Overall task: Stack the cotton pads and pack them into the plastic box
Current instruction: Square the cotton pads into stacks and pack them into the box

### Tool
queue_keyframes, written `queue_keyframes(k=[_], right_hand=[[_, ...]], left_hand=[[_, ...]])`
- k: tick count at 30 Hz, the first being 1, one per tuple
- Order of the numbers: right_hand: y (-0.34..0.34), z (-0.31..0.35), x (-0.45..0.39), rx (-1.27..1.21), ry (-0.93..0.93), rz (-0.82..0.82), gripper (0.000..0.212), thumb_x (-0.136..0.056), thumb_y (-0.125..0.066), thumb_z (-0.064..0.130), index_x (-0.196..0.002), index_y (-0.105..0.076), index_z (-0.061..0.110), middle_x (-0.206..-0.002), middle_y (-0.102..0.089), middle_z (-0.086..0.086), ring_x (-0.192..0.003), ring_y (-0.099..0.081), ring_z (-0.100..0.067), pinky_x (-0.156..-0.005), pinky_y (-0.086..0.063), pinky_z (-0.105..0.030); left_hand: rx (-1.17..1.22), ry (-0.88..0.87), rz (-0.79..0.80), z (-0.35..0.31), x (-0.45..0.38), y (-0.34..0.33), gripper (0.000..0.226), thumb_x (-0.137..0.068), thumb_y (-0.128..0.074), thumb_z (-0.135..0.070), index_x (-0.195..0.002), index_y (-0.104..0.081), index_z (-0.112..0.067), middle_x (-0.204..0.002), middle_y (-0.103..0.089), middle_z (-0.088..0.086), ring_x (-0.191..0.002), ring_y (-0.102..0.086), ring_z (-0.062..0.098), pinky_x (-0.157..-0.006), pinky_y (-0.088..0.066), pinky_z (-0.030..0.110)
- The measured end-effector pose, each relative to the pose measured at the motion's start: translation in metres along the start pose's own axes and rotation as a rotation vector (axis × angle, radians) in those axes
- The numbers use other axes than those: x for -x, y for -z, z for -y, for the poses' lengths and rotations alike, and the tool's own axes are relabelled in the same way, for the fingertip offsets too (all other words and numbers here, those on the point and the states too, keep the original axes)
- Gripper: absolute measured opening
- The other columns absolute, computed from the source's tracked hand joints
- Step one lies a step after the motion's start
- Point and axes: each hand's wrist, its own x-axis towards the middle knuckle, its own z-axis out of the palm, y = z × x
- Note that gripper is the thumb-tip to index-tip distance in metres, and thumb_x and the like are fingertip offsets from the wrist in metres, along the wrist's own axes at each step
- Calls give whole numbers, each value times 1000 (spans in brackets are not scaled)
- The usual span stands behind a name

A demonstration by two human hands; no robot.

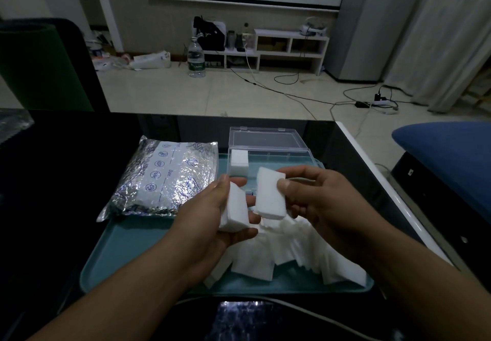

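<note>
Nearest the camera, a loose heap of cotton pads (292,250) lies spread over the near half of a teal tray (111,258), many of them overlapping and skewed. Above that heap the person holds two small stacks. The left hand (212,223) cradles a stack of pads (235,212), thumb on top and fingers curled beneath it. The right hand (318,200) pinches a second stack (271,197) between thumb and fingers, holding it tilted, just beside the first and apart from it.

The step in hand looks like the stacking itself: two squared-off bundles about to be joined, or one about to go into the box. The next move calls for aligning their edges so the combined block stays neat, then lowering it into a free compartment without the soft pads fanning out.

The pads are white, thin and rectangular, and compress into tidy blocks when gripped.

Farther off, the clear plastic box (287,154) sits open at the tray's far edge, its lid laid back. One packed stack (239,164) stands in its left compartment; the dividers beyond are hard to make out in the dim light. A silver foil bag (164,178) lies to the left of the box
</note>
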Motion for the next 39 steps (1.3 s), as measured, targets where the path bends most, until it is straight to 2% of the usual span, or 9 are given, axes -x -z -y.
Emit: queue_keyframes(k=[3, 7, 11, 15, 19, 25, 29, 35, 39], right_hand=[[1, -1, 0, 11, 10, -11, 12, -88, -63, 8, -97, -70, 13, -86, -73, -7, -70, -65, -16, -62, -52, -25], [3, -14, -10, 452, 99, -124, 12, -88, -67, 13, -92, -68, 24, -74, -72, -2, -60, -65, -6, -57, -52, -22], [3, -34, -17, 912, 194, -175, 7, -88, -68, 24, -89, -66, 31, -80, -66, 11, -68, -58, 0, -69, -50, -21], [-3, -39, -18, 1081, 300, -169, 10, -89, -65, 26, -84, -60, 31, -92, -49, 16, -73, -45, -1, -77, -44, -22], [-3, -30, -18, 983, 279, -170, 9, -88, -67, 27, -83, -60, 29, -92, -54, 15, -75, -52, -3, -70, -45, -20], [15, 4, -7, 336, 71, -89, 5, -85, -68, 4, -85, -69, 8, -67, -68, -4, -54, -58, -9, -51, -45, -20], [12, 6, 0, 104, 17, -23, 5, -85, -65, 2, -88, -69, 5, -67, -67, -4, -57, -56, -13, -55, -45, -26], [-14, -6, 1, 158, 119, -27, 4, -83, -70, 3, -85, -70, 6, -74, -72, -5, -60, -63, -6, -53, -46, -13], [-17, -18, -5, 519, 268, -116, 5, -82, -74, 22, -84, -71, 26, -81, -70, 12, -78, -62, 1, -66, -46, -16]], left_hand=[[-15, -7, -4, 0, -1, 1, 33, -101, -40, -37, -106, -66, -16, -75, -74, 5, -62, -68, 21, -55, -56, 33], [-20, -23, -62, 2, -4, 3, 33, -102, -41, -37, -107, -65, -14, -83, -72, 11, -60, -64, 20, -51, -55, 30], [-6, -23, -95, 2, -5, 7, 35, -102, -42, -39, -109, -64, -12, -87, -73, 13, -59, -64, 19, -49, -54, 29], [-3, -30, -90, 2, -5, 8, 36, -101, -42, -40, -109, -64, -13, -84, -73, 11, -59, -65, 19, -50, -55, 29], [-16, -34, -96, 1, -4, 10, 35, -101, -42, -39, -109, -64, -13, -88, -73, 13, -62, -66, 20, -51, -55, 31], [-25, -52, -78, 0, -2, 5, 33, -102, -42, -36, -108, -65, -13, -83, -73, 11, -62, -65, 21, -50, -54, 30], [-34, -32, -9, 3, 2, 0, 32, -101, -44, -35, -106, -66, -13, -88, -74, 12, -66, -69, 24, -54, -56, 33], [59, 58, 164, 7, 8, -9, 37, -101, -41, -34, -118, -61, -7, -95, -73, 21, -77, -72, 36, -62, -60, 41], [76, 70, 147, 6, 5, -5, 36, -101, -41, -32, -120, -62, -9, -91, -74, 17, -65, -68, 28, -57, -59, 34]])
